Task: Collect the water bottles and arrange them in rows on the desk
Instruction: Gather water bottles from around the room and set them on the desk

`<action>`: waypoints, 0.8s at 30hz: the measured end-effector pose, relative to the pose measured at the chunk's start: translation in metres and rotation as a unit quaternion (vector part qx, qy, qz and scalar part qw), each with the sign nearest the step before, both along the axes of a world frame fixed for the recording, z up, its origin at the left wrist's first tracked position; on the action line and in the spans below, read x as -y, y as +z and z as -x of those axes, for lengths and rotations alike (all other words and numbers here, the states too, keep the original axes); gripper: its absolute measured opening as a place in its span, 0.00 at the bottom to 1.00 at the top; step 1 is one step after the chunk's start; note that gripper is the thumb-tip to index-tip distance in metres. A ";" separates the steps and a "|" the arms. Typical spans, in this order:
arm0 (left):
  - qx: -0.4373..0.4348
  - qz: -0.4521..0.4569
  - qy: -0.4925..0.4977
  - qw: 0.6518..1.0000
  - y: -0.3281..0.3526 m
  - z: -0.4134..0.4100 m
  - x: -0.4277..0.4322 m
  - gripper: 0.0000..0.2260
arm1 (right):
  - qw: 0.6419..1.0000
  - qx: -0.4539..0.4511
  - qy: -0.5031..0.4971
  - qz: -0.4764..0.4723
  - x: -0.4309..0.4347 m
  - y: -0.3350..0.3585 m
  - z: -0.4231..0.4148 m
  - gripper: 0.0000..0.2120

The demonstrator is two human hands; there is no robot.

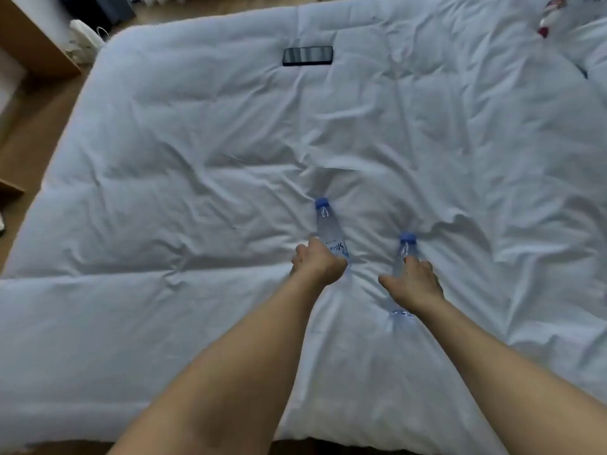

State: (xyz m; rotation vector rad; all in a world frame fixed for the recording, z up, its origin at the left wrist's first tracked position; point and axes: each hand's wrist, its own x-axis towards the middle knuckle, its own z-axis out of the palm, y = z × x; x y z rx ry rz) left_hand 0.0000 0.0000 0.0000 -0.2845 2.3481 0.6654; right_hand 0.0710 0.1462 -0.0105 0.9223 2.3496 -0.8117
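Presently on the bed (164, 192), over a rumpled white duvet:

- Left bottle (326, 221): clear, blue-capped, lying flat with the cap pointing away. The left hand (317, 262) grips its lower body, fingers curled round it.
- Right bottle (404, 249): same kind, just beside the first. The right hand (415, 282) holds its midsection, fingers wrapped over it and thumb splayed.
- Phone (307, 55): dark, lying flat, well apart near the far edge.

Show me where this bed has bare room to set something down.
Bare quilt stretches from the phone to the hands and along the left edge. Crowded front-centre: the left hand grips the left bottle, the right hand the right bottle.
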 end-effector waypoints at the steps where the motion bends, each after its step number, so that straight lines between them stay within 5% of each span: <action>1: 0.009 0.003 0.001 1.000 -0.004 0.004 -0.004 0.25 | 1.000 0.006 -0.005 -0.003 -0.002 -0.006 0.005 0.33; 12: 0.031 0.046 0.079 0.995 -0.079 0.050 -0.031 0.31 | 0.994 0.094 -0.058 -0.014 -0.031 -0.069 0.052 0.34; 20: 0.048 0.006 0.178 0.983 -0.114 0.064 -0.048 0.40 | 0.983 0.181 -0.014 -0.026 -0.047 -0.098 0.057 0.46; 24: 0.050 0.001 0.208 0.977 -0.124 0.071 -0.044 0.35 | 0.982 0.185 0.002 -0.034 -0.053 -0.106 0.052 0.48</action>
